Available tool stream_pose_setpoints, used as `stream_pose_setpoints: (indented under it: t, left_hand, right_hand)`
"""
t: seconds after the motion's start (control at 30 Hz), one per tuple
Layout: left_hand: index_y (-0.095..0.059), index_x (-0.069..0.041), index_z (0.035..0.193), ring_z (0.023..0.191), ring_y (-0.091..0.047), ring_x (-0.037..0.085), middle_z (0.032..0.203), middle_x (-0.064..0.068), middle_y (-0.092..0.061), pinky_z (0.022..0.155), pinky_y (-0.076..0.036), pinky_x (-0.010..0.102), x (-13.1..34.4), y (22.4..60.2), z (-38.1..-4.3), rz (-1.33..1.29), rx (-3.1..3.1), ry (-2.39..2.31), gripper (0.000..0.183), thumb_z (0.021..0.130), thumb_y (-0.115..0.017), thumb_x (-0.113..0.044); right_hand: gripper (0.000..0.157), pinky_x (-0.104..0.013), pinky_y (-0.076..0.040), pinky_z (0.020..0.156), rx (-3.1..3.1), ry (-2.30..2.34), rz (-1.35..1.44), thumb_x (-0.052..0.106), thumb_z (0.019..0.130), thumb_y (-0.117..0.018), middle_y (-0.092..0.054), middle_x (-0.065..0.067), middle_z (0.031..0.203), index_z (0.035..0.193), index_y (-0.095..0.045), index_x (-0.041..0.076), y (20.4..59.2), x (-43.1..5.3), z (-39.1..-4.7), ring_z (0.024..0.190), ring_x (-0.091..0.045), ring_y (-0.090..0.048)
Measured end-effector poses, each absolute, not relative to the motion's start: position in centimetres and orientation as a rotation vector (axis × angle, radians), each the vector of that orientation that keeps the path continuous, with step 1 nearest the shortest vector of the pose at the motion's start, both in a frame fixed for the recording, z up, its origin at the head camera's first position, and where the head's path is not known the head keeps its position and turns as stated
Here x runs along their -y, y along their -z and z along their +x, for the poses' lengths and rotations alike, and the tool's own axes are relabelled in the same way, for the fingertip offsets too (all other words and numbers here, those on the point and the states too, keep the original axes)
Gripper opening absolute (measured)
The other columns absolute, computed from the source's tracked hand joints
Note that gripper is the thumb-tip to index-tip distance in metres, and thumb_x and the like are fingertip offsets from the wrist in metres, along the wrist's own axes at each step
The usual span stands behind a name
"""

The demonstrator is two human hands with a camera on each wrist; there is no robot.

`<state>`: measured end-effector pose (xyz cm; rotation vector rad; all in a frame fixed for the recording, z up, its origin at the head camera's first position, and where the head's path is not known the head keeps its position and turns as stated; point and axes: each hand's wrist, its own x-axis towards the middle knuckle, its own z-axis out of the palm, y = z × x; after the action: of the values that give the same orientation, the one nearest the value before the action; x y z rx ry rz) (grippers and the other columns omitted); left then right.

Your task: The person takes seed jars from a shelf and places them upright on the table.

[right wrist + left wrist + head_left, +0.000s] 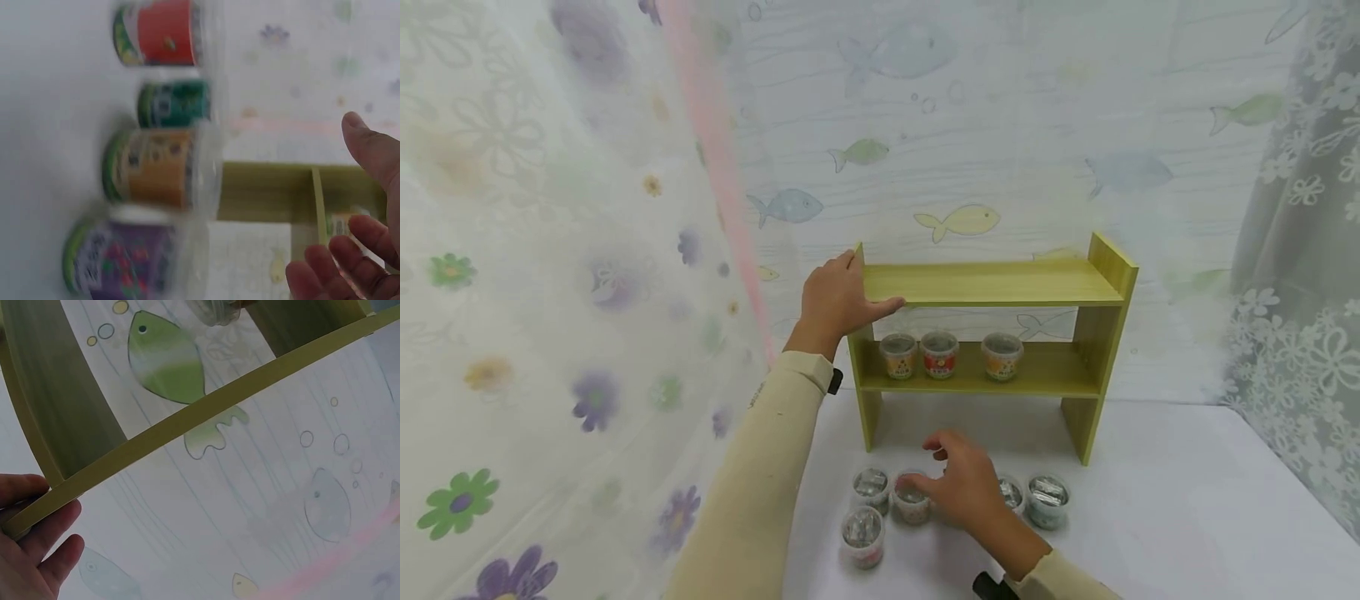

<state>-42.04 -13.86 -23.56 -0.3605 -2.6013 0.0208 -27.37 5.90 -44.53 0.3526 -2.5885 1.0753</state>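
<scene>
With my left hand [838, 296] I grip the upper left end of a yellow-green wooden shelf [992, 283]; in the left wrist view its fingers lie on both sides of the board [144, 442]. My right hand [962, 487] is over the cups on the table in front, thumb and fingers spread apart and holding nothing. Near it in the right wrist view are a purple-labelled cup [140, 256], an orange-labelled cup [156, 165], a teal-labelled cup [178, 103] and a red-labelled cup [165, 32]. Part of the row is hidden behind this hand in the head view.
On the shelf's middle board stand a cup with an orange label [898, 358], a red-labelled cup [940, 357] and another orange one [1002, 358]. A foil-topped cup [1048, 502] stands at the row's right end. Patterned curtains [587, 250] hang behind and at the left.
</scene>
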Motion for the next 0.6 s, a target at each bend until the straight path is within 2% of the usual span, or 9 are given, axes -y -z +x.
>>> stream_pose_setpoints:
  t: [0.23, 0.3, 0.43, 0.53, 0.6]
  left_hand:
    - [-0.064, -0.003, 0.128, 0.112, -0.065, 0.033, 0.138, 0.011, -0.064, 0.097, -0.054, 0.047, 13.7, 23.1, -42.0, -0.367, 2.576, -0.128, 0.099, 0.082, -0.051, -0.09]
    - [-0.068, -0.003, 0.122, 0.116, -0.065, 0.033, 0.139, 0.012, -0.064, 0.097, -0.054, 0.048, 13.4, 22.9, -42.0, -0.376, 2.567, -0.148, 0.09, 0.088, -0.05, -0.084]
    - [-0.072, -0.005, 0.123, 0.128, -0.06, 0.033, 0.142, 0.013, -0.063, 0.102, -0.053, 0.05, 12.7, 22.6, -42.0, -0.422, 2.574, -0.177, 0.07, 0.098, -0.051, -0.067]
    - [-0.072, -0.007, 0.115, 0.12, -0.063, 0.032, 0.127, 0.011, -0.069, 0.094, -0.056, 0.05, 12.3, 22.5, -42.1, -0.452, 2.603, -0.168, 0.054, 0.101, -0.053, -0.056]
    - [-0.073, -0.011, 0.106, 0.111, -0.066, 0.028, 0.118, 0.006, -0.071, 0.084, -0.058, 0.048, 12.1, 22.6, -42.1, -0.461, 2.622, -0.145, 0.045, 0.101, -0.053, -0.051]
  right_hand:
    - [0.057, -0.04, -0.058, 0.082, 2.566, -1.042, 0.273, 0.054, 0.073, -0.091, -0.066, 0.003, 0.109, 0.111, -0.069, 0.018, 43.0, -9.5, -29.2, 0.103, -0.019, -0.067]
    - [0.056, -0.043, -0.058, 0.086, 2.55, -1.048, 0.273, 0.05, 0.075, -0.091, -0.066, -0.001, 0.111, 0.112, -0.069, 0.015, 42.6, -10.4, -29.7, 0.105, -0.023, -0.066]
    - [0.053, -0.047, -0.057, 0.089, 2.445, -1.063, 0.285, 0.039, 0.076, -0.093, -0.065, -0.009, 0.112, 0.111, -0.068, 0.008, 41.9, -12.1, -31.0, 0.106, -0.028, -0.065]
    - [0.054, -0.048, -0.055, 0.087, 2.327, -1.028, 0.283, 0.034, 0.074, -0.095, -0.063, -0.012, 0.11, 0.109, -0.068, 0.004, 41.5, -13.2, -32.0, 0.103, -0.03, -0.063]
    - [0.057, -0.049, -0.054, 0.086, 2.253, -0.994, 0.269, 0.033, 0.073, -0.096, -0.062, -0.014, 0.11, 0.11, -0.067, 0.002, 41.1, -14.0, -32.7, 0.102, -0.033, -0.062]
